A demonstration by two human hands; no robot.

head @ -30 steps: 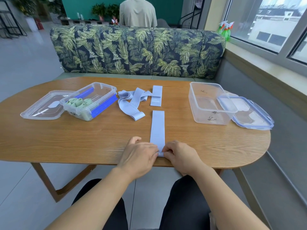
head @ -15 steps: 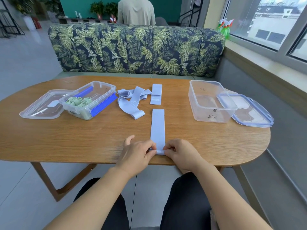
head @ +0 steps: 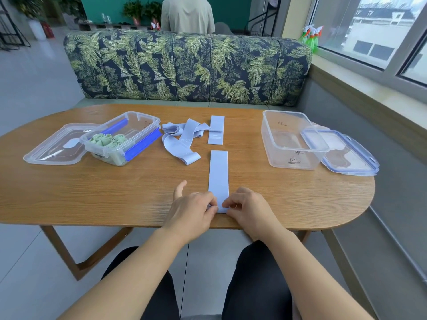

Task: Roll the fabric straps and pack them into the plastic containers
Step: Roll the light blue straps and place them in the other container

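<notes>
A pale blue fabric strap (head: 218, 172) lies flat and straight on the wooden table (head: 115, 192), pointing away from me. My left hand (head: 193, 210) and my right hand (head: 250, 207) pinch its near end at the table's front edge, where a small roll has formed. More blue straps sit further back: a loose tangled pile (head: 184, 140) and a flat folded one (head: 216, 129). On the left stands a clear container with blue clips (head: 138, 144) holding several rolled green straps (head: 107, 139). On the right stands a clear container (head: 288, 137) with nothing in it.
A clear lid (head: 55, 146) lies left of the left container, and a blue-rimmed lid (head: 346, 153) leans against the right one. A leaf-patterned sofa (head: 187, 68) runs behind the table. A person stands beyond it. A window ledge with spray bottles (head: 310, 36) is at right.
Both hands have crept a little forward along the strap, curling its near end over. The flat length of strap in front of them is slightly shorter.
</notes>
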